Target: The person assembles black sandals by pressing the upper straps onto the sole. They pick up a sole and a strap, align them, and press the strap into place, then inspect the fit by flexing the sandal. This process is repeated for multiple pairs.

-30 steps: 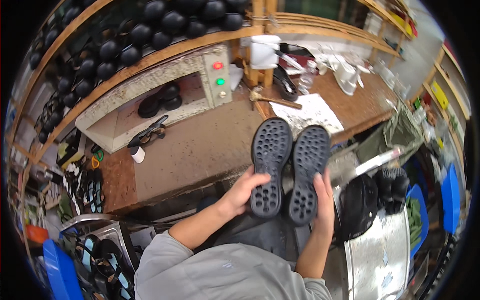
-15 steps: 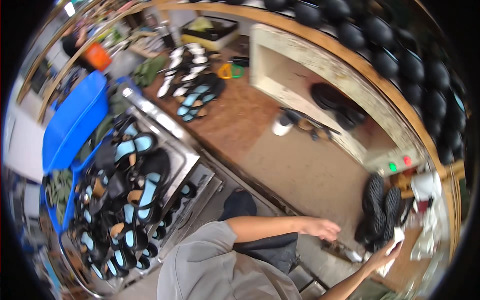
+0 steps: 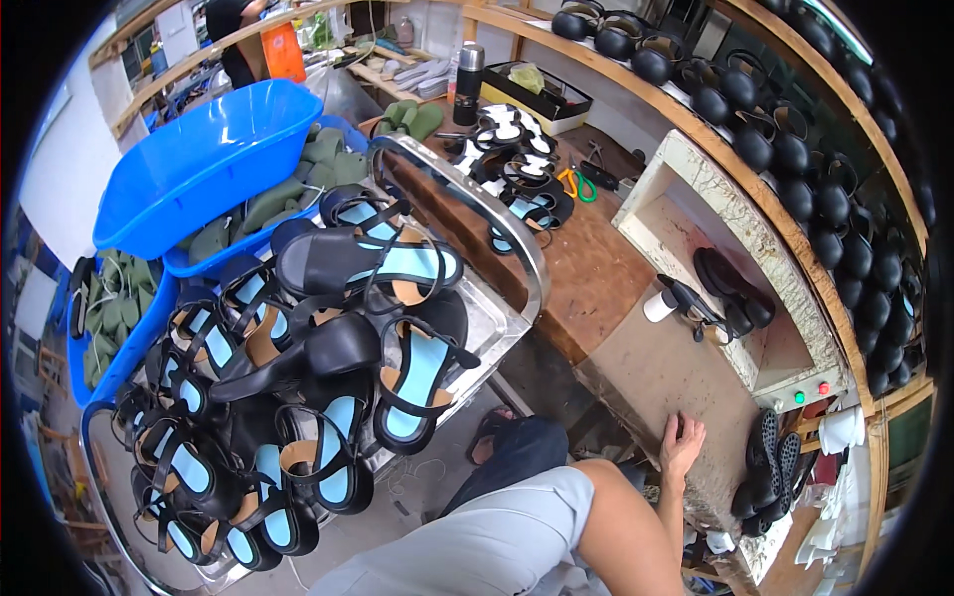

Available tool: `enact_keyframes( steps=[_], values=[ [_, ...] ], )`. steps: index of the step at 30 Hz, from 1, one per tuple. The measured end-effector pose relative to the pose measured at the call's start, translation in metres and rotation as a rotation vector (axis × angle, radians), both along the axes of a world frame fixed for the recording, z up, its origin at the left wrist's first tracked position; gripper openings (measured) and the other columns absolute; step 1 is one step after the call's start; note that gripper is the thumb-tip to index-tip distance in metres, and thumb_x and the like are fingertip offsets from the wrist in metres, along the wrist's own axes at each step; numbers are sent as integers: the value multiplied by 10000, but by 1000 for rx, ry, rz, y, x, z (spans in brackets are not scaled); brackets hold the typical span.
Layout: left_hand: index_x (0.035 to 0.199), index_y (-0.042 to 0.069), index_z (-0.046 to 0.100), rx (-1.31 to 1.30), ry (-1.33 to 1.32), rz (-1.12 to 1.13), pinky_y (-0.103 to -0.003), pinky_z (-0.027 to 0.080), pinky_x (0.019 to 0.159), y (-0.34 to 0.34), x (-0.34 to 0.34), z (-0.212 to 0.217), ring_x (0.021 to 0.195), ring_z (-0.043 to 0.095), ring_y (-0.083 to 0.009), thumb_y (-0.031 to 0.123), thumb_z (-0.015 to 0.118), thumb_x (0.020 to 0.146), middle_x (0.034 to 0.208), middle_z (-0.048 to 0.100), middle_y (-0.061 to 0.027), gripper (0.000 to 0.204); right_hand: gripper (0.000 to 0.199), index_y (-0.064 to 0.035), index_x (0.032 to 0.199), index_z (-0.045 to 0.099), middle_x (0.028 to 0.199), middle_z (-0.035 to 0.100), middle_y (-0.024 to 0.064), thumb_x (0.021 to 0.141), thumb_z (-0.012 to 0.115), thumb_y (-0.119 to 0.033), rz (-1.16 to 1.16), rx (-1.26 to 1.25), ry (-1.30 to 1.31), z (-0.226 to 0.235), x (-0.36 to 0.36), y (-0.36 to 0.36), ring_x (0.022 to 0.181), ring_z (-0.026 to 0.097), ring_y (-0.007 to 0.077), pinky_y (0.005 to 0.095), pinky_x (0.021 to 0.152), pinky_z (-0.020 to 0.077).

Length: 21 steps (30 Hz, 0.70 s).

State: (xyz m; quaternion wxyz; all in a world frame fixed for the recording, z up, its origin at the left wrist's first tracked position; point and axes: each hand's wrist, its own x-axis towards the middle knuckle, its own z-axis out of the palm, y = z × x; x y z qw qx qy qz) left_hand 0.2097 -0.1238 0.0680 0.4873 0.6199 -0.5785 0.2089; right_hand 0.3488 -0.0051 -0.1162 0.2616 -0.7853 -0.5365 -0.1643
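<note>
My right hand is over the near edge of the workbench, with its fingers loosely bent and apart. I see nothing in it. My left arm bends across at the bottom, and its hand is outside the frame. To the left, black sandals with light-blue insoles lie heaped on a metal tray cart. Right of my hand, two black shoes with patterned soles stand together. A black sandal rests beside a white cup-shaped piece on the bench.
Blue tubs with green parts stand behind the cart. Scissors, more sandals and a flask are at the bench's far end. An open-fronted box holds dark shoes. Shelves carry rows of black shoes.
The view has swung left, bringing the sandal heap nearer the middle. My left hand has left the frame. My right hand no longer holds the white piece by the patterned soles.
</note>
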Motion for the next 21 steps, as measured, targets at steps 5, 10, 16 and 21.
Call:
enact_keyframes(
  steps=[5,10,16,21],
  values=[
    [1016,-27,605,58,-15,-38,-359,484,794,-13,-5,4,896,621,-246,285,625,858,951,638,-150,351,258,-10,1005,638,932,577,180,858,606,-219,-84,-14,9,-9,-5,-7,905,528,360,438,830,423],
    [986,-27,606,70,-16,-69,-362,485,775,-28,-8,18,876,623,-248,303,632,847,928,639,-152,359,265,-25,999,644,932,579,180,860,595,-244,-120,2,-43,-11,-7,-9,897,529,362,441,823,424],
    [950,-28,607,130,-10,-93,-365,487,753,-62,5,32,852,625,-250,324,640,834,900,641,-154,372,248,-47,990,655,941,587,172,853,599,-246,-136,14,-19,-7,-9,-8,904,536,362,449,825,432],
    [919,-29,608,204,6,-85,-368,488,734,-74,10,36,832,627,-252,342,647,823,878,642,-156,385,245,-55,983,659,945,596,166,845,606,-250,-117,34,-13,-7,-6,-10,908,540,352,446,817,438]
  ],
)
